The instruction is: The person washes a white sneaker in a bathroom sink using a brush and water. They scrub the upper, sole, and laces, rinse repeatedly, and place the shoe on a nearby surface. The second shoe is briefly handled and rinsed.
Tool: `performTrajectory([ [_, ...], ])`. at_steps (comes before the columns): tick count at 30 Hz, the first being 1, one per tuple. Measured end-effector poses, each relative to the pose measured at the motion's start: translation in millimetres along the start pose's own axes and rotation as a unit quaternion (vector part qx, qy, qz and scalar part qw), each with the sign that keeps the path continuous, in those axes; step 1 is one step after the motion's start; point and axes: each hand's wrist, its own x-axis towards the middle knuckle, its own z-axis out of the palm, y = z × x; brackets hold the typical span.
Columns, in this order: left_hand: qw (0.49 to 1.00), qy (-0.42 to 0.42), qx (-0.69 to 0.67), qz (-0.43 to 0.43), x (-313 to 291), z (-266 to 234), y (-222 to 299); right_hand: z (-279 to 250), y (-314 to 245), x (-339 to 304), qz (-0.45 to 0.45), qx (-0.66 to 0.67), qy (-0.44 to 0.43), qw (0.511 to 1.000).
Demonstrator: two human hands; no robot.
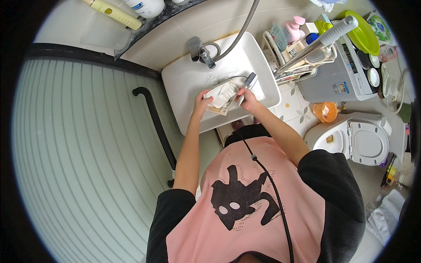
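Observation:
Over the white sink (177, 87), my left hand (202, 101) is closed on the near left end of what looks like a white shoe (222, 93). A beige printed part (219, 109) shows beneath it; I cannot tell whether it belongs to the shoe. My right hand (248, 100) is closed round the light handle of a scrub brush (251, 79), its grey-blue head pointing up and away, beside the shoe's right side. The fingers partly hide the handle. Behind the shoe stands the dark faucet (201, 53), with some suds or water in the basin below it.
A grey hose (240, 37) curves up from the faucet. At the right are a rack of bottles (291, 48), a metal pole (313, 44), a grey washing machine (333, 79), an orange bin (325, 112) and a toilet (368, 142). A ribbed glass panel (87, 153) with a black handle (155, 125) stands left.

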Motion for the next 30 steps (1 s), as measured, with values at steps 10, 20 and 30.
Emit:
performTrajectory([
  [10,0.994,-0.024,0.022,-0.103,9,-16,-2,11,5,-9,-0.01,-0.105,0.074,0.992],
  [20,0.974,-0.001,0.213,-0.077,-4,-16,21,-9,-1,-6,0.02,-0.209,0.03,0.977],
  [30,0.933,-0.066,0.352,0.012,17,-3,17,-2,-16,-35,-0.054,-0.361,-0.065,0.929],
])
